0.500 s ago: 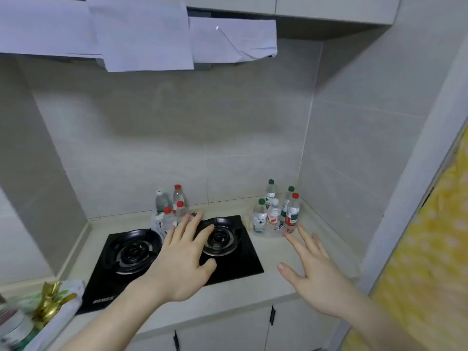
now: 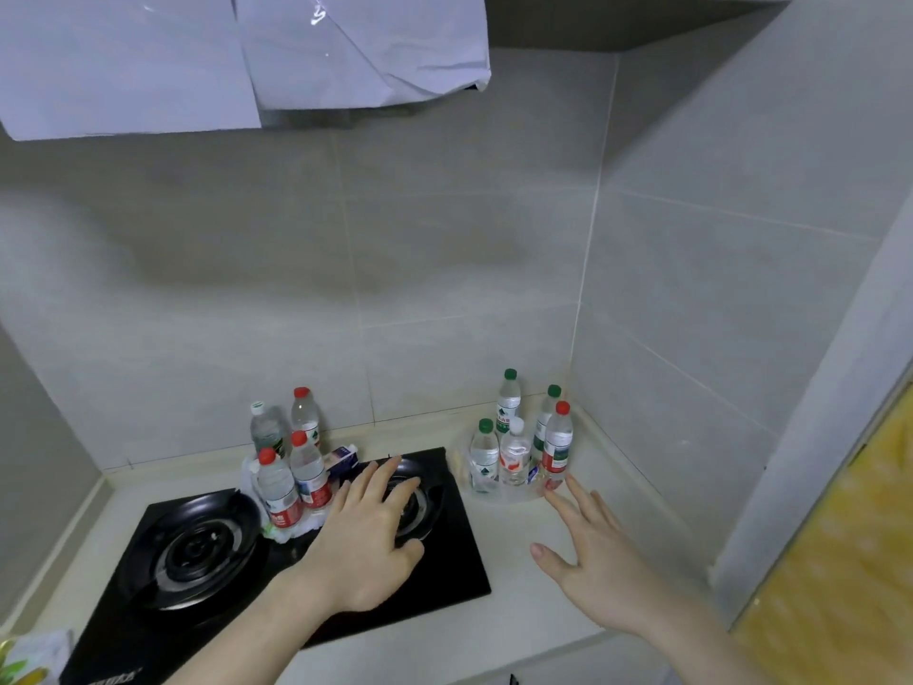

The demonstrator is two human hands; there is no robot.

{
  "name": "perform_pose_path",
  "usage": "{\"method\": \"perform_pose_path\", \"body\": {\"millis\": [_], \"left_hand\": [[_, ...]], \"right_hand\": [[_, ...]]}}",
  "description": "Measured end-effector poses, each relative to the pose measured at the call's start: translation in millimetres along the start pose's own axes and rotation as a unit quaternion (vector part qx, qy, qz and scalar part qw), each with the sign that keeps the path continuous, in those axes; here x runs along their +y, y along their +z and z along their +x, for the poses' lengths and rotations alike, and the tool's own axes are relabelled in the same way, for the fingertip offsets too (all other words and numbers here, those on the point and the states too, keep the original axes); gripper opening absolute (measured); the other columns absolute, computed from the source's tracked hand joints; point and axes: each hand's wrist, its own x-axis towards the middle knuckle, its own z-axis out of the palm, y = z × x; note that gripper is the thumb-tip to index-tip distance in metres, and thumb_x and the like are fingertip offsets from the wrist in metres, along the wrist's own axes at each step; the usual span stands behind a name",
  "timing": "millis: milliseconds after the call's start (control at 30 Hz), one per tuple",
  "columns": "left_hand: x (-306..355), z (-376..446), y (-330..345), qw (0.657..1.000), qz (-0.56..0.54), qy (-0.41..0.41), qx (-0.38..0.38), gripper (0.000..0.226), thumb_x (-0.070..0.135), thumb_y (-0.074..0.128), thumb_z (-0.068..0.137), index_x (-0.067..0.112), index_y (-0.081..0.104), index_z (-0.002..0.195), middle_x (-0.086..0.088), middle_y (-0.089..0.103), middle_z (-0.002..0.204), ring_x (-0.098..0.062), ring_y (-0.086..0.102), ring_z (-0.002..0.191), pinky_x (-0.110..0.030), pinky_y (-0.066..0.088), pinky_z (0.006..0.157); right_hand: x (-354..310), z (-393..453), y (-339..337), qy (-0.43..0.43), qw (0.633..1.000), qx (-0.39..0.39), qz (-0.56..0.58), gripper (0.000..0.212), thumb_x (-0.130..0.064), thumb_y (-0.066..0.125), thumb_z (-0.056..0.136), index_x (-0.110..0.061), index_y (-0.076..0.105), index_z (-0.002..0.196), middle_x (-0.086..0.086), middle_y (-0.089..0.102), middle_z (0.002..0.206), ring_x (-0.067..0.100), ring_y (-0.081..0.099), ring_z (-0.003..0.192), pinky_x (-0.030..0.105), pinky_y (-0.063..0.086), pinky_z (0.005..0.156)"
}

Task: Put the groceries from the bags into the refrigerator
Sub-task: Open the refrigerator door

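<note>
Two clusters of small water bottles stand on the counter. The left cluster (image 2: 291, 462), with red and white caps, sits in a thin white bag at the back of the stove beside a small blue-and-white box (image 2: 342, 458). The right cluster (image 2: 518, 440), with green, white and red caps, sits in a clear bag in the corner. My left hand (image 2: 368, 531) hovers open over the right burner, just right of the left cluster. My right hand (image 2: 593, 551) is open over the counter, fingertips close to the right cluster's red-capped bottle (image 2: 557, 440). The refrigerator is out of sight.
A black two-burner gas stove (image 2: 207, 551) fills the counter's left half. A paper-covered range hood (image 2: 237, 56) hangs overhead. Tiled walls close the back and right. A yellow patterned surface (image 2: 840, 561) stands at the right edge. A packaged item (image 2: 34, 655) lies bottom left.
Both hands have reached a little farther forward toward the bottles, and the camera has moved closer and tilted slightly left. Nothing has been picked up.
</note>
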Motion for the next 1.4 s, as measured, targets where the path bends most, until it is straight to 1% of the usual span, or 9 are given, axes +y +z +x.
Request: {"method": "perform_pose_path", "body": {"millis": [167, 433, 633, 867, 933, 1033, 1100, 1267, 1400], "left_hand": [[-6.2, 62.0, 9.6, 0.999, -0.014, 0.016, -0.026, 0.077, 0.045, 0.048, 0.088, 0.032, 0.020, 0.158, 0.003, -0.001, 0.169, -0.022, -0.002, 0.155, -0.043, 0.007, 0.127], [23.5, 132.9, 34.3, 0.994, -0.035, 0.085, -0.054, 0.078, 0.044, 0.052, 0.084, 0.032, 0.025, 0.156, 0.004, 0.006, 0.167, -0.021, 0.007, 0.154, -0.037, 0.014, 0.125], [102.4, 160.0, 51.2, 0.979, -0.052, 0.192, -0.039, 0.077, 0.045, 0.050, 0.084, 0.036, 0.022, 0.156, 0.010, 0.002, 0.167, -0.015, 0.001, 0.154, -0.031, 0.012, 0.124], [182.6, 162.9, 66.1, 0.953, -0.035, 0.300, 0.007, 0.081, 0.059, 0.033, 0.076, 0.033, 0.035, 0.153, 0.009, 0.011, 0.167, -0.021, 0.013, 0.155, -0.035, 0.018, 0.121], [300.6, 156.3, 91.8, 0.865, 0.003, 0.487, -0.120, 0.079, 0.060, 0.028, 0.081, 0.036, 0.026, 0.156, 0.010, 0.002, 0.167, -0.022, 0.005, 0.156, -0.032, 0.009, 0.122], [329.9, 149.5, 83.0, 0.848, -0.006, 0.516, -0.125, 0.070, 0.060, 0.028, 0.093, 0.041, 0.007, 0.157, 0.017, -0.016, 0.165, -0.014, -0.011, 0.155, -0.034, 0.004, 0.126], [367.3, 126.3, 92.5, 0.799, -0.011, 0.584, -0.141, 0.074, 0.061, 0.025, 0.087, 0.041, 0.010, 0.157, 0.017, -0.013, 0.165, -0.015, -0.008, 0.155, -0.036, 0.008, 0.126], [448.8, 39.1, 115.1, 0.696, -0.035, 0.699, -0.160, 0.070, 0.051, 0.046, 0.091, 0.038, 0.023, 0.155, 0.012, -0.002, 0.167, -0.021, 0.004, 0.155, -0.043, 0.017, 0.125], [508.0, -44.4, 118.3, 0.619, -0.038, 0.767, -0.162, 0.071, 0.054, 0.036, 0.087, 0.037, 0.025, 0.155, 0.011, 0.003, 0.167, -0.018, 0.004, 0.155, -0.037, 0.013, 0.124]], "right_hand": [[11.5, 34.8, -0.3, 0.030, 0.999, 0.013, 0.024, 0.074, -0.055, 0.047, 0.101, -0.039, 0.007, 0.162, -0.016, -0.009, 0.169, 0.016, -0.006, 0.158, 0.031, 0.011, 0.125], [56.0, 53.7, -2.9, 0.092, 0.993, 0.049, 0.062, 0.072, -0.056, 0.050, 0.099, -0.039, 0.016, 0.160, -0.016, -0.007, 0.170, 0.013, 0.003, 0.158, 0.033, 0.018, 0.126], [103.9, 9.1, -26.9, 0.155, 0.980, 0.093, 0.083, 0.072, -0.060, 0.048, 0.100, -0.043, 0.012, 0.160, -0.021, -0.011, 0.168, 0.014, -0.002, 0.158, 0.037, 0.015, 0.127], [137.7, -60.0, -61.0, 0.239, 0.954, 0.161, 0.088, 0.073, -0.055, 0.050, 0.100, -0.041, 0.011, 0.161, -0.018, -0.013, 0.169, 0.015, -0.009, 0.158, 0.035, 0.010, 0.128], [148.8, -173.2, -56.5, 0.411, 0.870, 0.256, 0.096, 0.075, -0.056, 0.052, 0.099, -0.042, 0.012, 0.161, -0.017, -0.012, 0.169, 0.013, -0.008, 0.158, 0.032, 0.009, 0.127], [150.8, -206.5, -59.3, 0.405, 0.868, 0.278, 0.069, 0.075, -0.056, 0.052, 0.099, -0.039, 0.013, 0.161, -0.013, -0.010, 0.170, 0.015, -0.008, 0.158, 0.030, 0.004, 0.126], [141.6, -254.8, -51.7, 0.458, 0.828, 0.316, 0.067, 0.075, -0.056, 0.052, 0.100, -0.037, 0.014, 0.162, -0.012, -0.009, 0.170, 0.016, -0.006, 0.158, 0.031, 0.005, 0.127], [103.9, -378.0, -20.8, 0.576, 0.726, 0.370, 0.065, 0.074, -0.057, 0.051, 0.100, -0.040, 0.014, 0.161, -0.016, -0.011, 0.170, 0.015, -0.008, 0.158, 0.036, 0.008, 0.128], [72.2, -464.6, -6.1, 0.642, 0.649, 0.407, 0.036, 0.074, -0.057, 0.052, 0.099, -0.039, 0.014, 0.161, -0.014, -0.009, 0.170, 0.014, -0.006, 0.158, 0.036, 0.009, 0.129]]}}
